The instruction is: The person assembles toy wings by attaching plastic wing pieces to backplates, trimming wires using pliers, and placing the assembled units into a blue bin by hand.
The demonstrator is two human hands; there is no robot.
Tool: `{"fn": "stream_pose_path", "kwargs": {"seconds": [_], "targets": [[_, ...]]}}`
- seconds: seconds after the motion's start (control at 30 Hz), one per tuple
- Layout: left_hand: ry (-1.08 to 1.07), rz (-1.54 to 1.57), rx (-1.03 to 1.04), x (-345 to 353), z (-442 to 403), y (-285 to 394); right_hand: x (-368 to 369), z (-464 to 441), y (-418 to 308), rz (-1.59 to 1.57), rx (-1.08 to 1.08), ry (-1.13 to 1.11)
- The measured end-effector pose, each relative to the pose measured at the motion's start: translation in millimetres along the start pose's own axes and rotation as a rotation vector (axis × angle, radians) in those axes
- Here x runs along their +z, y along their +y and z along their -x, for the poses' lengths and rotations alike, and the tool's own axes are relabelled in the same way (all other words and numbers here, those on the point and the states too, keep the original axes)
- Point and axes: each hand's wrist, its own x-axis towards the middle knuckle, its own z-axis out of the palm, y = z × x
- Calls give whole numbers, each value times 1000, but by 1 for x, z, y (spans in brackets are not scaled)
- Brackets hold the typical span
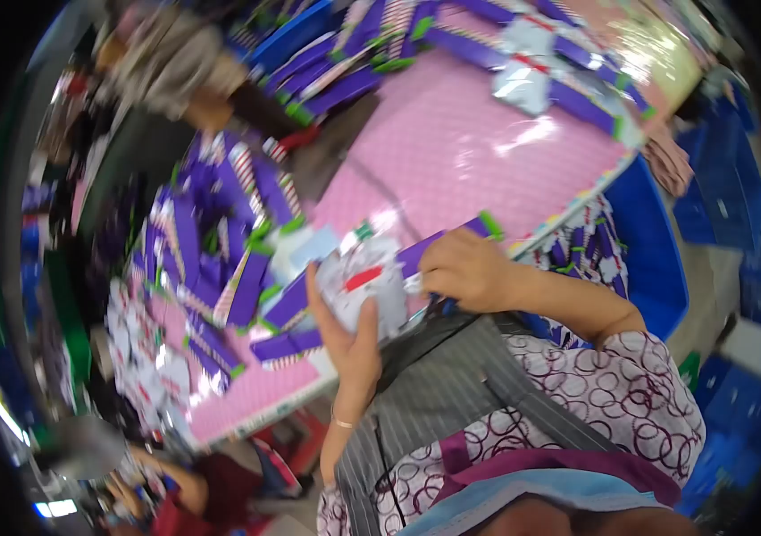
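Near the table's front edge lies a white piece with a red mark (363, 284), with purple strips at both sides. My left hand (345, 335) rests on its near left side, thumb and fingers spread apart. On the right, my right hand (465, 268) has its fingers curled at the purple strip with a green end (434, 243). Something dark, too blurred to name, shows beneath those fingers. A small green piece (363, 230) is just beyond the white piece.
The pink table (452, 152) bears piles of purple strips (211, 232) at left and far side. White-and-purple pieces (528, 62) lie at the far right. A blue bin (666, 259) stands right. Other people (166, 62) are at far left and lower left.
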Motion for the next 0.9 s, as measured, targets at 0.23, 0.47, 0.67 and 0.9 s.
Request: {"fn": "stream_pose_path", "kwargs": {"seconds": [0.23,0.47,0.67,0.9], "targets": [[7,-194,223,-12,-13,0,0,-8,-3,8,-15,48],[45,-473,471,-36,-22,-8,0,-6,0,51,-31,74],[-42,-1005,433,-15,-21,14,0,-6,-1,45,-28,57],[23,-312,381,-3,-13,0,-1,-8,1,61,-34,8]]}}
